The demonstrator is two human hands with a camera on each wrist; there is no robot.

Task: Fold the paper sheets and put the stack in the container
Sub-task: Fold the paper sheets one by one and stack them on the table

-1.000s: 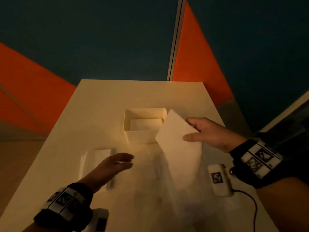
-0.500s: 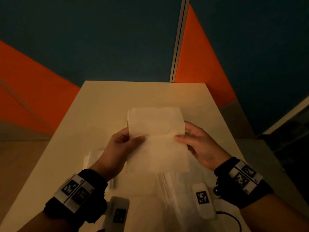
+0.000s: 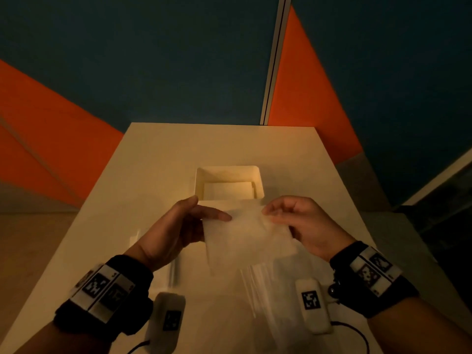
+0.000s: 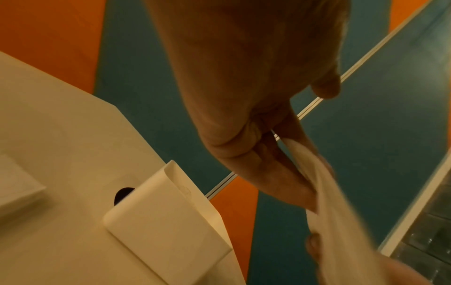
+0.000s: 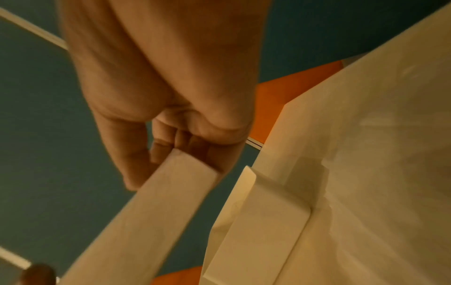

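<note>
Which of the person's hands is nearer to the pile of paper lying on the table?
Left. The left hand is directly above the paper pile, partly covering it; the right hand holds the sheet's opposite edge.

Looks like lab or studio recording booth, not home. Plain white table (image 3: 158,159) under my fingers, bare apart from work items. Beyond my fingertips, partition panels (image 3: 153,60) in flat teal and orange, joined by pale metal strip (image 3: 274,60). Dim, warm lighting. Black bands with printed square markers (image 3: 102,290) on both my wrists, small white marker-tagged camera units (image 3: 313,305) hanging behind my palms, cable trailing from one by my right wrist: data-capture gear.
</note>
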